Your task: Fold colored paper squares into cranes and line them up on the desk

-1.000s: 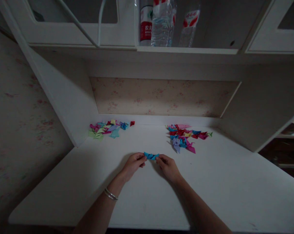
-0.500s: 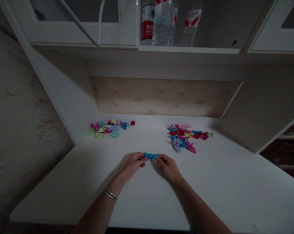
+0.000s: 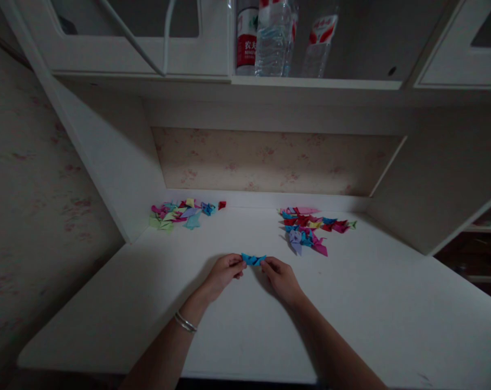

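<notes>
A small blue folded paper piece (image 3: 253, 260) with pointed ends spans the gap between my two hands, above the middle of the white desk. My left hand (image 3: 225, 273) pinches its left end between thumb and fingers. The right end is pinched by my right hand (image 3: 281, 277). Beyond my left hand lies a loose pile of colourful folded papers (image 3: 176, 214) in green, pink, purple and blue. A second group of folded paper pieces (image 3: 304, 227), in red, blue, pink and lilac, lies beyond my right hand.
The white desk (image 3: 371, 303) has side panels left and right and a low ledge at the back. Overhead, a cabinet shelf (image 3: 314, 83) holds several plastic bottles (image 3: 271, 46). A white cable (image 3: 134, 43) hangs down at the upper left.
</notes>
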### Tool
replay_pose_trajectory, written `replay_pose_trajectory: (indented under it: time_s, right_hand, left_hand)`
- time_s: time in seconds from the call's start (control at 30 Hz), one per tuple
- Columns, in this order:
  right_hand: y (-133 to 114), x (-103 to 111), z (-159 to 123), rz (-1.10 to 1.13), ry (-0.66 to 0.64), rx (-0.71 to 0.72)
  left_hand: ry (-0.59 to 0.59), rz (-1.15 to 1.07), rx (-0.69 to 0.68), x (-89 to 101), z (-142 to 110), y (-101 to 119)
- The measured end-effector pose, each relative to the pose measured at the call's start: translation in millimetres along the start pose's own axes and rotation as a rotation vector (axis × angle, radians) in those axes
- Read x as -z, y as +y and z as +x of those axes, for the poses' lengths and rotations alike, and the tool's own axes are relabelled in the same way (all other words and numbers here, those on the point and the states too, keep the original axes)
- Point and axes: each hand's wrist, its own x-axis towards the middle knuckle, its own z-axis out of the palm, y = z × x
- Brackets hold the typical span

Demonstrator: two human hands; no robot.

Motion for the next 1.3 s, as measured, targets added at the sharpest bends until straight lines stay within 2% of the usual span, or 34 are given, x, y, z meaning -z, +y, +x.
replay_pose_trajectory:
  time_s: [1.3]
  right_hand:
    - [-3.0,0.8,-0.7,-0.046,-0.003,-0.005]
  left_hand:
    - [0.025,0.004,0.009,-2.4,-2.0,3.7]
